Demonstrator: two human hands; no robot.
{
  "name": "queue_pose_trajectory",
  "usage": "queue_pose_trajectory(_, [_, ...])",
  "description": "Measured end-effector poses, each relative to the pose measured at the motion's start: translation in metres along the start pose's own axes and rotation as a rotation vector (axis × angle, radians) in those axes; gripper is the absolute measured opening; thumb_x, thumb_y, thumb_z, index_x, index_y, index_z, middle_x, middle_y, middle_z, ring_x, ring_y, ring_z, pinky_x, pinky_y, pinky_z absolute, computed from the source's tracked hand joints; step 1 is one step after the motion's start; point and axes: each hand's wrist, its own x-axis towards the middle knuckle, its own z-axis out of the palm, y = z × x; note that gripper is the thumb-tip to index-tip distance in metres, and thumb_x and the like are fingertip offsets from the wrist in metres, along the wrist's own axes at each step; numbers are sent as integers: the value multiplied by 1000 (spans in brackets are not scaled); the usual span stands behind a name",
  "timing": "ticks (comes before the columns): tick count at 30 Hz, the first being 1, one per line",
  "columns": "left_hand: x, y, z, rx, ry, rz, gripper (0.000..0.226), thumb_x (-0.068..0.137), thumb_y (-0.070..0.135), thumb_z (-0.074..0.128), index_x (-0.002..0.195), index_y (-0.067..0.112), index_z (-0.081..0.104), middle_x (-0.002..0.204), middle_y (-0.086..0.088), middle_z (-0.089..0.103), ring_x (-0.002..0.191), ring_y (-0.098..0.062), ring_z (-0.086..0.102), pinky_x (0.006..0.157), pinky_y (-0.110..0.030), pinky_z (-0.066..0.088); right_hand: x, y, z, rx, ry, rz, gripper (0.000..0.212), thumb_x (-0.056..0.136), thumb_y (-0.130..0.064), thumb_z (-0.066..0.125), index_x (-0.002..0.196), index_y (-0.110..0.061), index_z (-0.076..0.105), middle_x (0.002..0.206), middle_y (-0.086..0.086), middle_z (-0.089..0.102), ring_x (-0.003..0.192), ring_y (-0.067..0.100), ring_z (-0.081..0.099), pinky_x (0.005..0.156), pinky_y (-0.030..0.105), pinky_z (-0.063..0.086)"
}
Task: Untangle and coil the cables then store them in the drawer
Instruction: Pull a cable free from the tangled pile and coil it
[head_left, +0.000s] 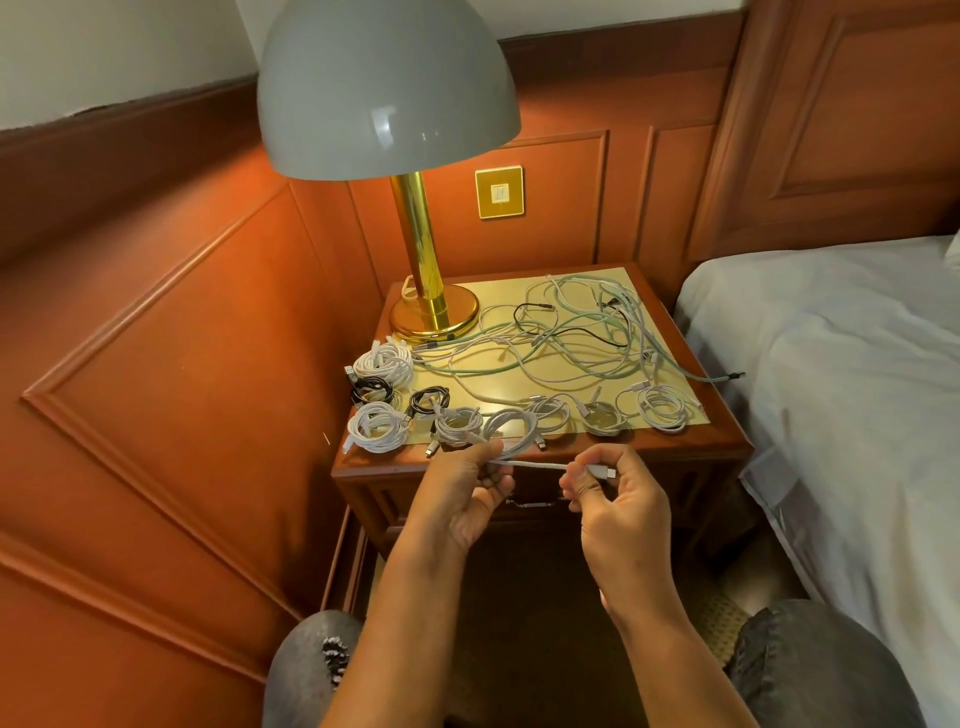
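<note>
Left hand (475, 480) grips my gathered loops of white cable (530, 464); right hand (602, 486) pinches its plug end, keeping the span taut for winding. Finished coils (379, 426) line the nightstand (545, 457) front; tangle (571, 332) behind; drawer (535, 499) closed.

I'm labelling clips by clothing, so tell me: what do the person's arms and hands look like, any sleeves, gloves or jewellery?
Both forearms are bare right down to the bottom edge of the picture, so no sleeves show. The left hand and right hand wear no gloves, and no rings, watch or bracelet can be seen. Lower down, the knees are in grey jeans, the left one ripped.
</note>
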Motion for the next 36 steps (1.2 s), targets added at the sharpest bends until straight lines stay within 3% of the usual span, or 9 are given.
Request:
queue_pose_trajectory(5, [-1,-3,-3,232,-31,212,15,94,5,58,80,7,62,67,-4,56,62,-11,53,58,-22,46,3,2,2,46,14,-1,13,92,-14,63,89,-27,62,86,-1,67,79,11,65,68,21,51])
queue_pose_trajectory(10, [-5,-14,-5,359,-91,352,11,93,7,60,83,9,65,67,1,59,65,-10,54,60,-22,47,14,4,4,351,59,119,14,93,-10,61,96,-23,63,98,0,67,81,7,67,87,37,54])
queue_pose_trajectory(14, [-6,-34,-9,432,-104,380,6,93,10,61,91,13,67,72,4,61,68,-10,56,63,-23,47,20,3,5,467,95,88,30,86,-6,67,110,-18,55,88,-2,70,87,18,70,86,35,54])
queue_pose_trajectory(16, [-8,-40,-10,435,-137,383,6,93,11,61,93,14,66,68,9,62,67,-6,56,63,-22,47,20,3,5,463,107,85,33,79,-12,73,105,-18,53,84,-4,71,86,23,71,85,36,55])
queue_pose_trajectory(21, [-13,-51,-7,403,-147,417,6,93,10,60,92,13,65,64,10,63,62,-4,57,60,-19,49,21,8,0,154,24,31,10,84,-19,72,93,-19,67,80,-1,72,74,13,69,69,29,54])
queue_pose_trajectory(26, [-14,-56,-9,364,-130,470,6,93,10,60,92,9,66,69,4,63,63,-11,53,60,-23,47,24,10,-6,-210,-128,24,9,90,-18,67,98,-20,70,97,-3,67,80,9,67,62,19,53])
queue_pose_trajectory(31, [-17,-53,-10,368,-181,465,7,93,12,60,96,10,66,73,7,67,65,-9,56,60,-21,48,23,11,-2,-267,9,42,23,87,-16,70,109,-19,63,108,0,57,74,12,64,54,18,51])
queue_pose_trajectory(33, [-19,-51,-11,370,-219,434,6,93,12,60,95,10,66,73,7,66,67,-8,57,61,-21,48,24,10,-1,-213,21,84,38,86,-18,72,119,-22,55,111,-5,53,84,10,61,62,20,52])
queue_pose_trajectory(36, [-20,-49,-11,324,-278,366,7,91,11,61,96,7,65,74,2,64,66,-11,55,61,-21,48,26,11,-2,200,-121,218,46,89,-9,66,130,-21,50,120,1,60,104,15,64,80,27,53])
